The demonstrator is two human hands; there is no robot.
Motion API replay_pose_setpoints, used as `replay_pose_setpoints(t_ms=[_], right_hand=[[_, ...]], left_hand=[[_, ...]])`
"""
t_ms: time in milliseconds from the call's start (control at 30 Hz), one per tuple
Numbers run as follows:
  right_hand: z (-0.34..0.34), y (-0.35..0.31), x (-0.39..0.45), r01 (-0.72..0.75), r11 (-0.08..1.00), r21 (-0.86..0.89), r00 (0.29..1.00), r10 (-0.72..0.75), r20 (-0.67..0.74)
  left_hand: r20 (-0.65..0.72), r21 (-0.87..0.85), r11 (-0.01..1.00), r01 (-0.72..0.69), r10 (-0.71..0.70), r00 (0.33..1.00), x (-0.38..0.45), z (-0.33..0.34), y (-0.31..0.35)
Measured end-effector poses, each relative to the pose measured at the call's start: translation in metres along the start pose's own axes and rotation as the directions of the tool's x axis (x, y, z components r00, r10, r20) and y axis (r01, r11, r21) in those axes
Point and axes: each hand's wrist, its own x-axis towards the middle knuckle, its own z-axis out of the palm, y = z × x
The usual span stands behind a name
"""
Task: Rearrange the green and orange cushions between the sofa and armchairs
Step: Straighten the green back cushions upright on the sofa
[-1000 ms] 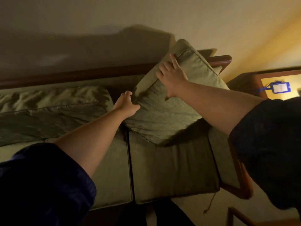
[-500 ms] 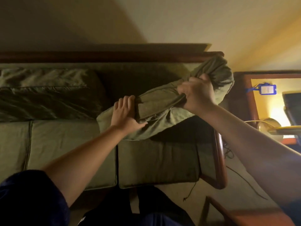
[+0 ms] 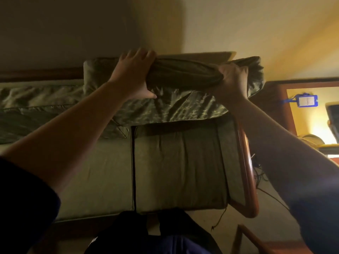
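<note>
A green cushion (image 3: 174, 105) is held lengthwise against the backrest of the green sofa (image 3: 179, 167), above the right seat pad. My left hand (image 3: 134, 74) grips its upper edge toward the left, fingers curled over the top. My right hand (image 3: 231, 79) clutches a bunched fold of the cushion near its right end. A second green cushion (image 3: 36, 110) leans on the backrest at the left. No orange cushion is in view.
The sofa's wooden armrest (image 3: 245, 162) runs down the right side. Beyond it stands a wooden side table (image 3: 275, 99) with a blue badge holder (image 3: 306, 100). Cables (image 3: 266, 187) lie on the floor. Another wooden frame (image 3: 256, 241) shows at the bottom right.
The green cushion went from tilted and twisted in both hands to level along the backrest. Both hands rose and spread apart, keeping their hold on it.
</note>
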Motion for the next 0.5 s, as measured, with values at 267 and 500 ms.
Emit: replay_pose_setpoints(t_ms=[267,500], right_hand=[[0.102,0.076,-0.025,-0.133,0.924,-0.358,0.858,0.288,0.425],[0.119,0.101,-0.015,0.027,0.921,-0.388,0.882,0.16,0.442]], left_hand=[[0.223,0.033,0.98,0.194,-0.196,0.955,-0.023,0.138,-0.019],[0.187,-0.016,0.964,0.265,-0.257,0.948,-0.015,0.155,-0.04]])
